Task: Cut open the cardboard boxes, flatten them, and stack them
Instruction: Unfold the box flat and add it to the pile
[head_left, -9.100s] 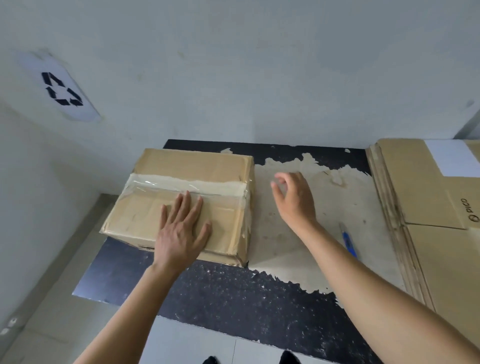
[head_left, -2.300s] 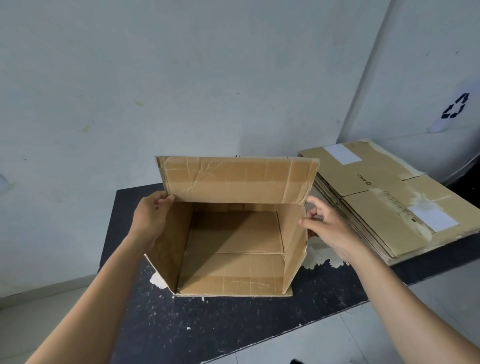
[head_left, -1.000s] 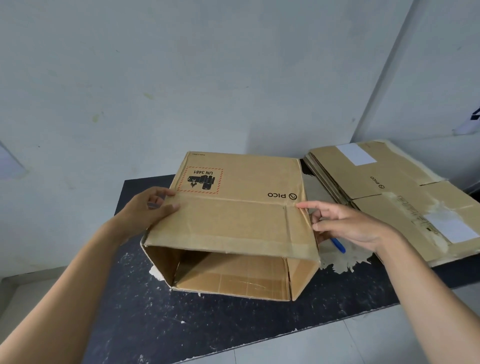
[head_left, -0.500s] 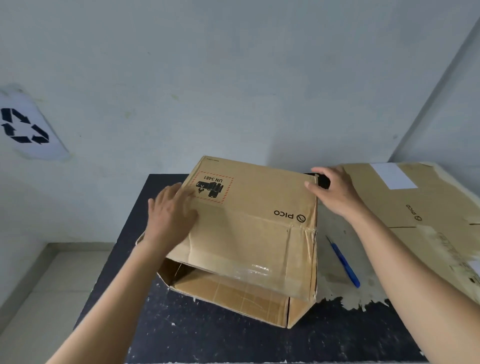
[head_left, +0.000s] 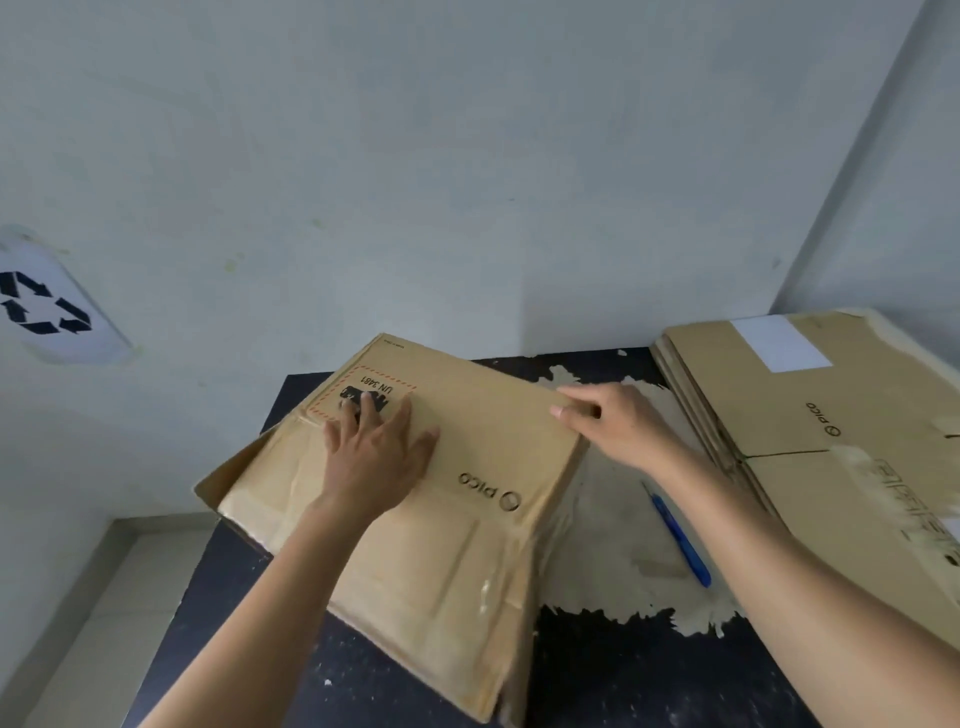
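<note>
**Q:** Condition and position of the cardboard box?

**A:** The cardboard box (head_left: 441, 545) lies collapsed nearly flat on the black table (head_left: 597, 675), left of centre and turned askew. One flap juts out at its 9 o'clock side. The surface is creased, with clear tape remnants toward the near edge.

**Q:** Hands?

**A:** The left hand (head_left: 374, 457) lies flat, fingers straight and spread, pressing the far-left part of the top panel. The right hand (head_left: 618, 426) sits at the box's 2 o'clock corner with fingers bent. Whether they pinch the edge cannot be told.

**Q:** Markings?

**A:** "PICO" with a ring logo, upside down from the wearer's side. A red dashed frame reads "UN 3481" over a black pictogram, partly under the left fingers.

**Q:** Surroundings?

**A:** At the box's 3 o'clock is a stack of flattened boxes (head_left: 831, 441). The top one is printed "PICO" and carries a blank white label and unreadable torn residue. A slim blue cutter (head_left: 680, 540) lies between box and stack. A recycling-arrows sign (head_left: 41, 312) is on the wall at 10 o'clock.
</note>
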